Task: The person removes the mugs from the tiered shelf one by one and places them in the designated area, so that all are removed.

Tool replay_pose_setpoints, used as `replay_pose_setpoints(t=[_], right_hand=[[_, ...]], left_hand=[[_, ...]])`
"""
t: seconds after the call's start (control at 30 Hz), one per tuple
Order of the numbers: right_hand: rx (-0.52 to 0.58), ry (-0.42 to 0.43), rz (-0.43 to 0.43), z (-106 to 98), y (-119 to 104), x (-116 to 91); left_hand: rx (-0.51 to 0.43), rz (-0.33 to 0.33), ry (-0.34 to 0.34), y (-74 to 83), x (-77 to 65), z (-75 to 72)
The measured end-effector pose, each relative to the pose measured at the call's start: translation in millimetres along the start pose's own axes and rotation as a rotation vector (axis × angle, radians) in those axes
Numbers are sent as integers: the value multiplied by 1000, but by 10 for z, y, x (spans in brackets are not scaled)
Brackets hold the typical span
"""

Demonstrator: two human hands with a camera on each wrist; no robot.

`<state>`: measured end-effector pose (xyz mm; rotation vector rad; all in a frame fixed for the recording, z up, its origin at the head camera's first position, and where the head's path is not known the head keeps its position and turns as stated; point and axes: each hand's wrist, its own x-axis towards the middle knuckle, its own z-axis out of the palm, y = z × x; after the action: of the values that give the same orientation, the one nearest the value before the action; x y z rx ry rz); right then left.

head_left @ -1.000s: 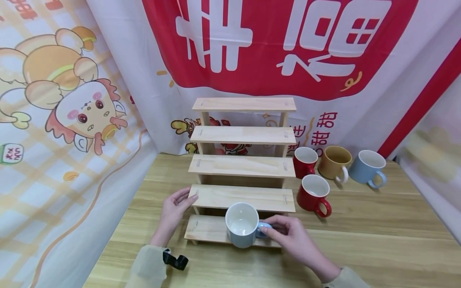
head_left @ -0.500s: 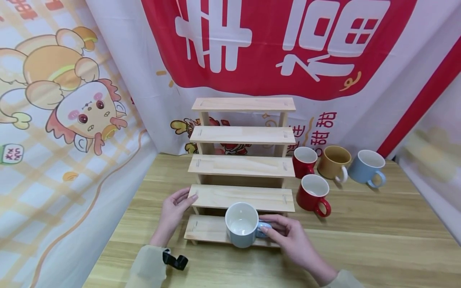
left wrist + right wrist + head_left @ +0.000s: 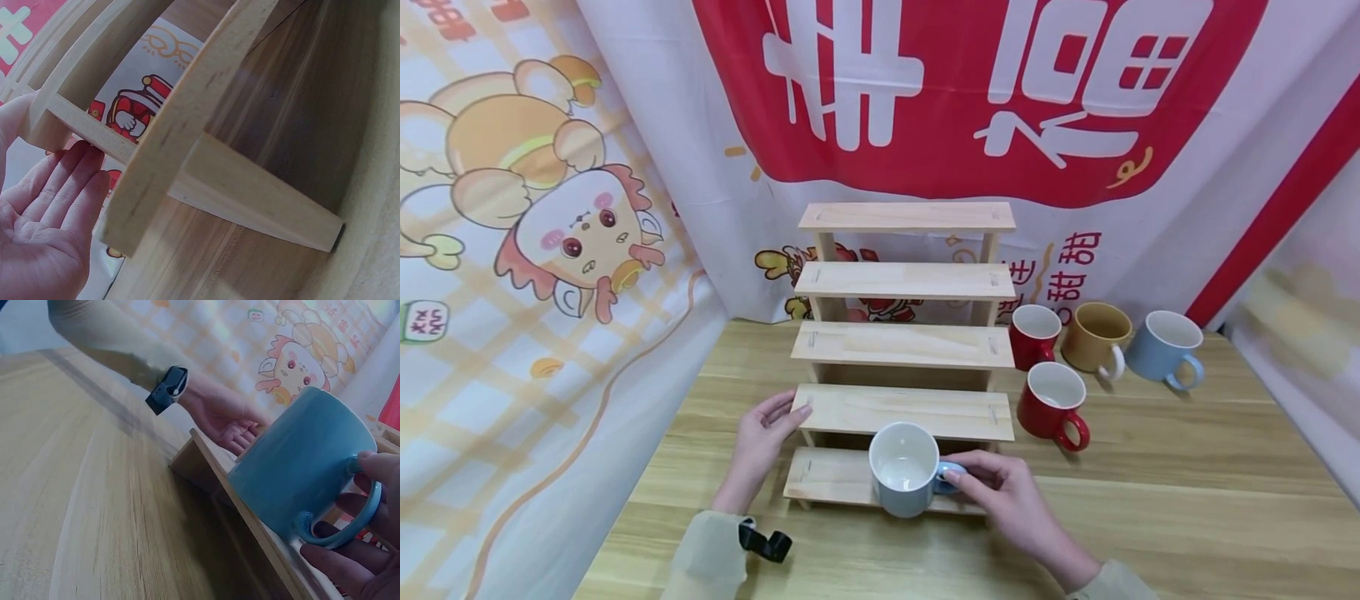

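Note:
A light blue mug [image 3: 901, 497] with a white inside stands upright on the lowest board of a stepped wooden display rack [image 3: 880, 345]. My right hand [image 3: 1017, 510] holds its handle between thumb and fingers, at the mug's right side. In the right wrist view, the mug [image 3: 301, 464] has its base on the board, and some fingers [image 3: 340, 565] pass beside the handle loop. My left hand [image 3: 762, 442] grips the left end of the second-lowest board, thumb on top. In the left wrist view, that hand's fingers [image 3: 69, 200] reach under the board's end.
To the right of the rack stand two red mugs, one in front [image 3: 1051, 410] and one behind [image 3: 1034, 337]. Beside them are a brown mug [image 3: 1084, 343] and another light blue mug [image 3: 1153, 354]. A printed cloth [image 3: 752, 275] hangs behind the wooden table [image 3: 1150, 517].

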<state>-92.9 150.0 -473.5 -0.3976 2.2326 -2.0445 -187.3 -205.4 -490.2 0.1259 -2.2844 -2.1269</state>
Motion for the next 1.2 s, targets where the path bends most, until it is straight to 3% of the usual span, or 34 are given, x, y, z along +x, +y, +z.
replay_pose_setpoints(t=[0.3,0.6,0.73,0.9,1.07,1.2], right_hand=[[-2,35,-82,-47,-49,8],[-49,160,-216,-366,-464,-79],[-70,290,-269,-590,-632,-148],[-122,493,-224,-938,-774,-218],[16,644,-207,-1285,-802,-227],[169,762,-261,-1542,-724,-215]], left_hand=[[0,-6,-8,-2,2,-11],[13,-10,8,16,-14,-15],[22,-19,9,13,-23,-17],[26,-15,6,16,-26,-18],[23,-11,1,24,-14,-13],[20,-8,-1,17,0,-5]])
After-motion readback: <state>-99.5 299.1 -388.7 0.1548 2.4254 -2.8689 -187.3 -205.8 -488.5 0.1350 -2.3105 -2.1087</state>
